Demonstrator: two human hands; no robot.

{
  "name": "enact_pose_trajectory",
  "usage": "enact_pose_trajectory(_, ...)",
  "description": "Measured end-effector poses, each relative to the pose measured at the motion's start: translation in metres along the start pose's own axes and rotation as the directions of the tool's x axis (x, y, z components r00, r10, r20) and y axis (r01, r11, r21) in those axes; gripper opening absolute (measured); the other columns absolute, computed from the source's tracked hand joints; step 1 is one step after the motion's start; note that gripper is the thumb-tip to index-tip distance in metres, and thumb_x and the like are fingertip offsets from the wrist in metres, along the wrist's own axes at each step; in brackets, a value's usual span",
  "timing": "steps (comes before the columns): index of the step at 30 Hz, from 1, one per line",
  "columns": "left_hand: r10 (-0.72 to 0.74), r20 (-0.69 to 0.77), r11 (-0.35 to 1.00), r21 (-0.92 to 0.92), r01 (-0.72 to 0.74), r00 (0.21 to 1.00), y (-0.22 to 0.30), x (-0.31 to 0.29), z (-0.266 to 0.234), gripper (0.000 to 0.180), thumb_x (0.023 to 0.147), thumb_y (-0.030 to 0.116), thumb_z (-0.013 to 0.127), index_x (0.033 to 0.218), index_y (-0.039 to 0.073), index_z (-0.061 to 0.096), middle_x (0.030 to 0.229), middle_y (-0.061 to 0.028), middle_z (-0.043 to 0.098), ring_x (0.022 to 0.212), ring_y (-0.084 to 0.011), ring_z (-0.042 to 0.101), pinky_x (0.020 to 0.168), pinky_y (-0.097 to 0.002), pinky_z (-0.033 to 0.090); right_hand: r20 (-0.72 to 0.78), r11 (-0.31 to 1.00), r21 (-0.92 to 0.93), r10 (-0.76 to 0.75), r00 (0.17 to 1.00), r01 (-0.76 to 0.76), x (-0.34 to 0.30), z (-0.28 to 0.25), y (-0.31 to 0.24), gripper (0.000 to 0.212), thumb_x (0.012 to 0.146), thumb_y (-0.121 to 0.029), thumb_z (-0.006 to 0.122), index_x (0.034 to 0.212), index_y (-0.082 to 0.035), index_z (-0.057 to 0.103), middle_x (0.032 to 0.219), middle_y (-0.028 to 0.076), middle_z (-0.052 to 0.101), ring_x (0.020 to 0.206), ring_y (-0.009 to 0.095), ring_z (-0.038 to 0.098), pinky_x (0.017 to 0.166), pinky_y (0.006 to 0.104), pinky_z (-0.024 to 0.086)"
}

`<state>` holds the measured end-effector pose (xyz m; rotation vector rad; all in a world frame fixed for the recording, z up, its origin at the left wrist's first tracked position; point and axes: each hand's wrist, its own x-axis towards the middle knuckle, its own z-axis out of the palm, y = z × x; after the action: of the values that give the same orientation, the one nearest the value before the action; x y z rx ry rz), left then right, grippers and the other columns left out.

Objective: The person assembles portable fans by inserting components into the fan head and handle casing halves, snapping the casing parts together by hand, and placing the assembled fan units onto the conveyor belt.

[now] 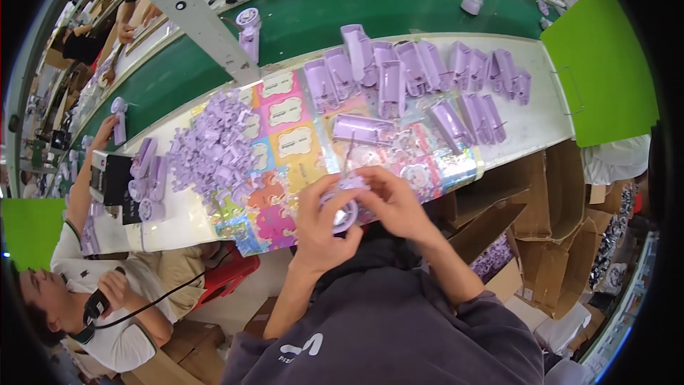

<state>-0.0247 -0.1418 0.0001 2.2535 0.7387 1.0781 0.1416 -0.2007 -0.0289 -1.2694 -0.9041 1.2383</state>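
Both my hands are close to my body at the table's near edge, closed around one lilac plastic housing with a round, ring-like end. My left hand wraps its side, thumb and fingers curled round the ring. My right hand pinches the upper part with its fingertips; what lies under them is partly hidden. A thin wire or rod seems to rise from there. Just beyond my hands, an open lilac shell lies on colourful printed sheets. To the left is a heap of small lilac parts.
Several lilac shells stand in rows at the table's far side. Behind runs a green conveyor belt carrying a few lilac pieces. A metal post slants across. At left, a co-worker holds a black device; cardboard boxes stand at right.
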Motion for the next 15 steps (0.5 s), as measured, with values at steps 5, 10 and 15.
enact_pose_trajectory(5, -0.430, 0.083, 0.650, -0.662, 0.373, 0.899, 0.002, 0.001, 0.013, 0.038, 0.090, 0.008, 0.070, 0.125, -0.003, 0.059, 0.138, -0.0201, 0.054, 0.122, -0.0298, 0.058, 0.102, -0.0367, 0.046, -0.045, 0.949, -0.244, -0.215, 0.976, 0.198, -0.006, -0.008, -0.018, 0.030, 0.091, -0.001, 0.071, 0.120, 0.000, 0.066, 0.099, 0.007, 0.068, 0.085, 0.013, 0.065, 0.078, 0.0298, 0.054)
enact_pose_trajectory(10, -0.377, 0.283, 0.686, -0.555, 0.471, 0.882, -0.014, 0.005, 0.025, 0.022, 0.096, 0.007, 0.065, 0.114, -0.005, 0.063, 0.114, -0.0161, 0.066, 0.109, -0.0244, 0.064, 0.096, -0.0341, 0.048, -0.117, 0.997, -0.048, -0.067, 0.991, 0.062, -0.023, -0.005, -0.032, 0.032, 0.091, 0.001, 0.069, 0.122, 0.000, 0.065, 0.098, 0.007, 0.067, 0.086, 0.012, 0.065, 0.076, 0.0278, 0.054)
enact_pose_trajectory(15, -0.304, 0.200, 0.701, -0.615, 0.361, 0.931, -0.009, 0.007, 0.040, 0.013, 0.094, 0.006, 0.067, 0.102, -0.004, 0.065, 0.110, -0.0137, 0.065, 0.101, -0.0214, 0.063, 0.091, -0.0319, 0.048, -0.146, 0.986, 0.068, -0.141, 0.979, 0.152, -0.030, -0.014, -0.018, 0.034, 0.094, 0.002, 0.067, 0.127, 0.003, 0.060, 0.100, 0.005, 0.067, 0.090, 0.010, 0.065, 0.077, 0.0257, 0.053)
